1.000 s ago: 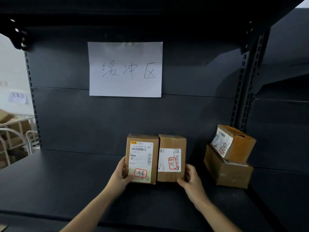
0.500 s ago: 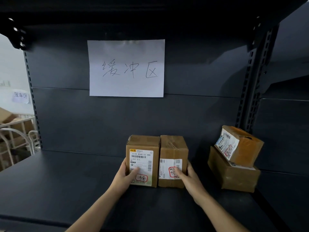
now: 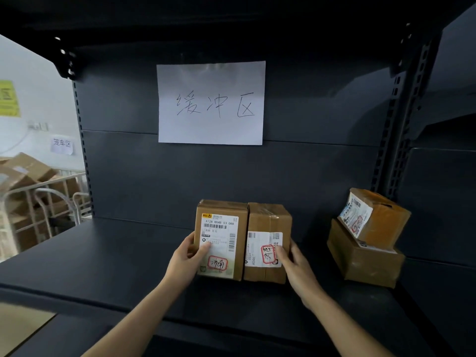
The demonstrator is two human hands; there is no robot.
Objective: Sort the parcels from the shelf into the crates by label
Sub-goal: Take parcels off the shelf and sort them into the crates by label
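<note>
Two brown cardboard parcels stand side by side on the dark shelf [image 3: 103, 256]. The left parcel [image 3: 224, 228] carries a tall white label with a red-ringed handwritten mark. My left hand [image 3: 186, 258] grips its left edge, thumb across the label. The right parcel [image 3: 269, 222] bears a smaller white label with a red-ringed mark. My right hand [image 3: 296, 266] grips its right edge, thumb on that label. Both parcels touch each other and rest on the shelf.
Two more parcels are stacked at the shelf's right end: a tilted small box [image 3: 378, 217] on a larger box [image 3: 365, 261]. A white handwritten sign [image 3: 211, 103] hangs on the back panel. Beyond the shelf's left side stands a metal cage cart [image 3: 38, 207] with cardboard boxes.
Both hands have closed onto the parcels' outer edges, thumbs sliding onto the front labels. The two parcels now sit pressed together. The view has moved closer.
</note>
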